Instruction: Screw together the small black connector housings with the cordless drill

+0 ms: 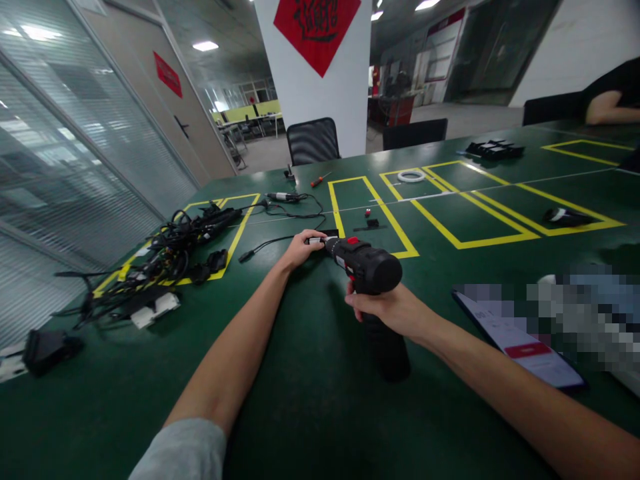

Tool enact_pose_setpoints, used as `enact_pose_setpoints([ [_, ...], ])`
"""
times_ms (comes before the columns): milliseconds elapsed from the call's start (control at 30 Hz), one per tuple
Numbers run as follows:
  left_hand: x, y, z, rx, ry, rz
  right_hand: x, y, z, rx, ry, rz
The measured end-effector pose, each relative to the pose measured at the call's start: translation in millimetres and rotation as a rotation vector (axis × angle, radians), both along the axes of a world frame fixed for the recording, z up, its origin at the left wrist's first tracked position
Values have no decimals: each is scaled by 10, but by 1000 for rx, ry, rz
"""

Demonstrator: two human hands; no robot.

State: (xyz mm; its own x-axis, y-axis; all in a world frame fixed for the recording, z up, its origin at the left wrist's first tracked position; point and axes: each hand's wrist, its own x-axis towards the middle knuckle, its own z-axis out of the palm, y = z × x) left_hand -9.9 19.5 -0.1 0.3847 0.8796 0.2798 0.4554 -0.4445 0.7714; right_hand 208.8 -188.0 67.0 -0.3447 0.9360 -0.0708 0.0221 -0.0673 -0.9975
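My right hand [387, 305] is wrapped round the handle of a black cordless drill [373, 267] with a red switch on top. The drill points forward and left, its chuck [331, 247] close to my left fingertips. My left hand [300, 249] is closed on a small silver-and-black part [316, 240] at the drill's tip. Whether the bit touches this part cannot be made out. Just beyond, a dark flat piece [330, 233] lies partly hidden behind the hand and drill.
Tangled black cables [185, 247] cover the left side. A corded tool [283, 197], a screwdriver [320, 180] and a tape roll [411, 176] lie farther back. Yellow tape outlines mark the green table [300, 400]. A tablet-like screen [520, 340] lies right; a person's arm [613, 107] rests far right.
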Motion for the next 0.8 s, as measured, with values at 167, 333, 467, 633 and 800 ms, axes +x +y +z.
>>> enact_pose_setpoints([
  [167,8,-11,11,-9,15,4,8,22,-56,69,-56,4],
  [333,7,-13,23,2,23,6,-3,28,-79,112,-66,-6],
  [467,-5,-3,31,-14,44,-16,-3,25,-55,84,-66,-14],
  [633,-2,-14,-7,10,37,9,-1,20,-55,69,-65,-6],
  [800,1,-16,-47,29,76,21,-5,36,-99,61,-29,-11],
])
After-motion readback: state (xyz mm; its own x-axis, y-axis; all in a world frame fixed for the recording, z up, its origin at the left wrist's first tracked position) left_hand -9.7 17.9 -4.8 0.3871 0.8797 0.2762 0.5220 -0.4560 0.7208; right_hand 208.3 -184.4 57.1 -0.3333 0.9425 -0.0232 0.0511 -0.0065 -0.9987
